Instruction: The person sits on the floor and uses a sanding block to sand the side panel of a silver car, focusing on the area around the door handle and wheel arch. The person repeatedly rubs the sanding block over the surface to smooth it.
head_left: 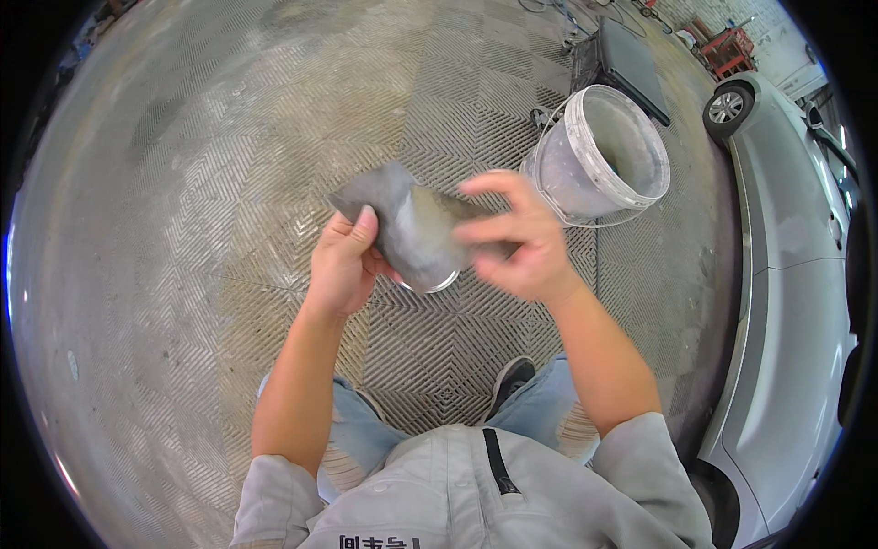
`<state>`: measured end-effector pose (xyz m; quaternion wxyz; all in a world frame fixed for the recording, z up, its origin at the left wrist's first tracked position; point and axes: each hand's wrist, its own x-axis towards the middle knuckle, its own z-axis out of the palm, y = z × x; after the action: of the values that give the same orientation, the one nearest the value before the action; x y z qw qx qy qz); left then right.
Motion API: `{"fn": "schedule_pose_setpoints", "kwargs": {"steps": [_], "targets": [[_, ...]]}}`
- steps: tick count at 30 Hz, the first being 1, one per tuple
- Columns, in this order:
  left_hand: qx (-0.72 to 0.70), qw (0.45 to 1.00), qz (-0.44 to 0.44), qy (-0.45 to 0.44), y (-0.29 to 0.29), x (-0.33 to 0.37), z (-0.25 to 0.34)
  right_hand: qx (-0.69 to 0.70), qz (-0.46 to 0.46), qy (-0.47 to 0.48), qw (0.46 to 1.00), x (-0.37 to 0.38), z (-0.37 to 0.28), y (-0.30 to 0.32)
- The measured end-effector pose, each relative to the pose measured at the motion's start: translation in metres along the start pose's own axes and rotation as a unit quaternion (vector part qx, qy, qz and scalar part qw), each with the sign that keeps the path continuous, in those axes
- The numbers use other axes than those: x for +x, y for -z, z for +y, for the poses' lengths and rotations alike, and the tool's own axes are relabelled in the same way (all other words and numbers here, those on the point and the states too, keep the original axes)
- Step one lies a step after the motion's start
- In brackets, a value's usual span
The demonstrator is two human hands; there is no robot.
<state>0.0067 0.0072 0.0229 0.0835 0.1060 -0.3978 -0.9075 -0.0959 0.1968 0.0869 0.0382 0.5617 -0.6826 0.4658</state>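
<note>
In front of me I hold up a dark grey sheet (pixel 402 215), curved and bent, with a shiny patch and a brownish, blurred right part. It looks like sandpaper, but I cannot be sure. My left hand (pixel 346 256) is closed on its left edge, thumb on top and fingers beneath. Beside its right edge, my right hand (pixel 521 240) is smeared by motion, with some fingers apart; whether it grips the sheet I cannot tell. Below the sheet's lower edge shows part of a round, pale rim (pixel 445 283); the rest of that thing is hidden.
A whitish, smeared plastic bucket (pixel 553 169) with a wire handle stands right of my right hand. Behind it is a black box-like case (pixel 615 64). A silver car (pixel 791 320) runs along the right side. Ridged floor tiles (pixel 439 348) lie below my hands.
</note>
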Motion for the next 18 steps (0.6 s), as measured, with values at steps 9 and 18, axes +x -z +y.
{"fn": "schedule_pose_setpoints", "kwargs": {"steps": [9, 18], "targets": [[0.005, 0.995, 0.003, -0.095, 0.009, -0.005, 0.002, 0.001, -0.081, -0.21, 0.974, -0.01, 0.014, 0.004], [0.01, 0.995, -0.067, -0.068, -0.004, -0.004, -0.011, 0.401, -0.019, -0.213, 0.891, -0.003, -0.003, -0.009]]}}
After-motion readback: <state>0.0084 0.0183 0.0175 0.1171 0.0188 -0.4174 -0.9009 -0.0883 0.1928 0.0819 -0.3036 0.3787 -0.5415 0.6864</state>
